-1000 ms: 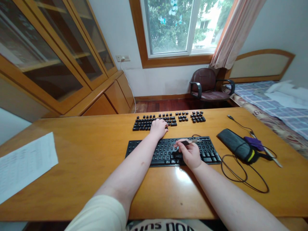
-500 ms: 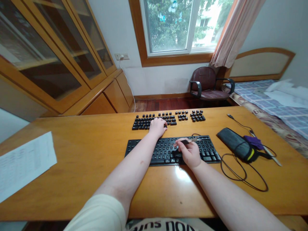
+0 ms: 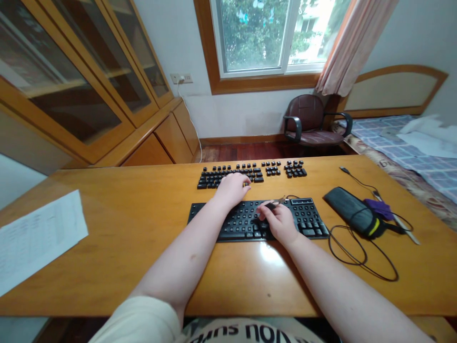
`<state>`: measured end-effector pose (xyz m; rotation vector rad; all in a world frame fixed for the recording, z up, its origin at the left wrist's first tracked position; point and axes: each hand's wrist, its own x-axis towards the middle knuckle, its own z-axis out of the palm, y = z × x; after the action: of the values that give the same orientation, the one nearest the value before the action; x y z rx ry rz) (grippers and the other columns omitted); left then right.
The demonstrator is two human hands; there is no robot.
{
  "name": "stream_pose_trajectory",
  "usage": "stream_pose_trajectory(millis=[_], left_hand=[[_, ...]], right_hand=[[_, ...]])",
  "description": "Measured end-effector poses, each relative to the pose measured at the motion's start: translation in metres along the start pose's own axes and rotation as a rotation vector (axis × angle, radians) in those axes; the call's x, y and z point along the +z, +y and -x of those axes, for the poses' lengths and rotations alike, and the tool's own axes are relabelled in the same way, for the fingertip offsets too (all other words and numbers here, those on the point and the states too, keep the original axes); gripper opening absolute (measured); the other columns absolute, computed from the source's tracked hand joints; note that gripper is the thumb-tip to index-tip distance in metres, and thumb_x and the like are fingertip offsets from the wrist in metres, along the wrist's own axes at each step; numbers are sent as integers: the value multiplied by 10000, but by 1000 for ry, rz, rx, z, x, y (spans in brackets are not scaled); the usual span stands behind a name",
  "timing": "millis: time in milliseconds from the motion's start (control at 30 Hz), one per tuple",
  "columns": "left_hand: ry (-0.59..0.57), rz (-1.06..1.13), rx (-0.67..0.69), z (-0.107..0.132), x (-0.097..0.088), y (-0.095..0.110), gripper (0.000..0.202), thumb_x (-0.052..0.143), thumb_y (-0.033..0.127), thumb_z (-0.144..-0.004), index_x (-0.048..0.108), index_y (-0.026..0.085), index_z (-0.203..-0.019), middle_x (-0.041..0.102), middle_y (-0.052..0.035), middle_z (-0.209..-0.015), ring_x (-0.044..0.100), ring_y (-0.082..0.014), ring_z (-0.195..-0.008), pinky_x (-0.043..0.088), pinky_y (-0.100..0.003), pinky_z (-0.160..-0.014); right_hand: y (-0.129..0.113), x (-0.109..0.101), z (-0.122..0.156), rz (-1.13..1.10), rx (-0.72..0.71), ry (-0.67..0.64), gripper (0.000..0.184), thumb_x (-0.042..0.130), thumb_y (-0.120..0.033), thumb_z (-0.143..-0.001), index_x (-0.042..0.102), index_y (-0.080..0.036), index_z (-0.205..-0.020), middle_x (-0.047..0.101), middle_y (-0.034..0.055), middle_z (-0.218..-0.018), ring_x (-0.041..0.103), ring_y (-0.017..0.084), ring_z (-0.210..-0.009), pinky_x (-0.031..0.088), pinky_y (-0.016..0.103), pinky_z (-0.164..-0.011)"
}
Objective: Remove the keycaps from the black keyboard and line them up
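Okay, so the keyboard (image 3: 240, 223) sits flat on the table (image 3: 143, 205) right in front of the person, long side running left to right, with rows of loose keys (image 3: 214, 180) laid out just beyond it by the far edge. Right hand (image 3: 282, 221) is the nearer one, right over the keyboard a bit right of its middle, fingers pinched on a small dark tool (image 3: 271, 206) with a thin end poking out away from the person. Can't make out what it is exactly. Left hand (image 3: 233, 188) reaches across the board to the loose keys, palm down, fingers curled; can't tell if it's got a key or not. As for looks, the keyboard's black, mostly little raised posts where full caps would sit, plus a shiny strip at the top right. Grey pouch (image 3: 348, 209) lies off to its right.
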<state>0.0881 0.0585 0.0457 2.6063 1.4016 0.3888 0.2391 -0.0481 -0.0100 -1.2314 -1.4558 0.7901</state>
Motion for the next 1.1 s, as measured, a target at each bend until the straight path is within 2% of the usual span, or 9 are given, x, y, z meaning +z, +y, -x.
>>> stream_pose_trajectory(millis=[67, 133, 233, 300, 500, 700, 800, 900, 1100], left_hand=[[-22, 54, 30, 25, -6, 9, 185, 513, 292, -845, 663, 221, -928, 658, -36, -984, 566, -200, -952, 409, -316, -877], [-77, 92, 59, 52, -4, 18, 182, 505, 277, -845, 666, 220, -910, 662, -37, -937, 571, -198, -918, 421, -314, -850], [-124, 150, 67, 82, 9, 24, 206, 567, 319, -809, 647, 228, -975, 648, -42, -991, 558, -210, -939, 422, -327, -859], [-122, 190, 69, 91, 19, 24, 292, 599, 382, -786, 621, 228, -1034, 639, -44, -1000, 549, -216, -951, 420, -335, -865], [-153, 223, 147, 87, 33, 14, 331, 653, 459, -730, 628, 240, -977, 633, -33, -945, 539, -216, -930, 405, -338, -846], [-139, 214, 148, 87, 33, 15, 211, 637, 408, -745, 650, 209, -813, 637, -39, -866, 538, -212, -869, 407, -329, -790], [-132, 233, 139, 89, 36, 18, 111, 626, 311, -749, 654, 211, -789, 648, -38, -865, 542, -211, -871, 408, -328, -799], [-109, 269, 143, 88, 40, 21, 62, 623, 243, -736, 648, 195, -766, 659, -40, -848, 554, -203, -850, 420, -318, -796], [-131, 317, 102, 84, 46, 22, 132, 621, 295, -751, 673, 204, -831, 669, -44, -799, 565, -202, -812, 435, -309, -750]], right_hand=[[-2, -4, -1, 79, -55, -53, 363, 407, -407, -907, 634, -176, -744, 632, 42, -653, 602, 161, -624, 477, 279, -638], [-5, -7, -4, 167, -91, -91, 352, 394, -382, -912, 620, -182, -732, 609, 33, -625, 587, 163, -623, 456, 279, -627], [-7, -11, -8, 315, -104, -174, 296, 434, -334, -892, 590, -183, -691, 593, 22, -607, 560, 163, -618, 423, 271, -594], [-8, -10, -11, 370, -96, -250, 283, 445, -311, -885, 575, -182, -670, 589, 15, -607, 549, 157, -612, 413, 265, -589], [-8, -6, -14, 428, -85, -379, 253, 456, -279, -885, 606, -180, -706, 629, 24, -690, 565, 156, -650, 411, 258, -605], [-12, -6, -5, 557, -335, -499, 245, 471, -309, -890, 653, -198, -769, 667, 52, -728, 586, 174, -706, 426, 280, -669], [-10, -5, 1, 626, -453, -453, 246, 476, -326, -888, 663, -197, -792, 676, 70, -712, 591, 174, -661, 423, 287, -661], [-7, -3, 4, 687, -491, -378, 273, 459, -327, -895, 661, -181, -783, 676, 83, -690, 592, 176, -621, 418, 288, -634], [-3, -2, 3, 696, -362, -302, 302, 419, -315, -905, 641, -191, -742, 651, 61, -655, 589, 172, -613, 415, 274, -614]])
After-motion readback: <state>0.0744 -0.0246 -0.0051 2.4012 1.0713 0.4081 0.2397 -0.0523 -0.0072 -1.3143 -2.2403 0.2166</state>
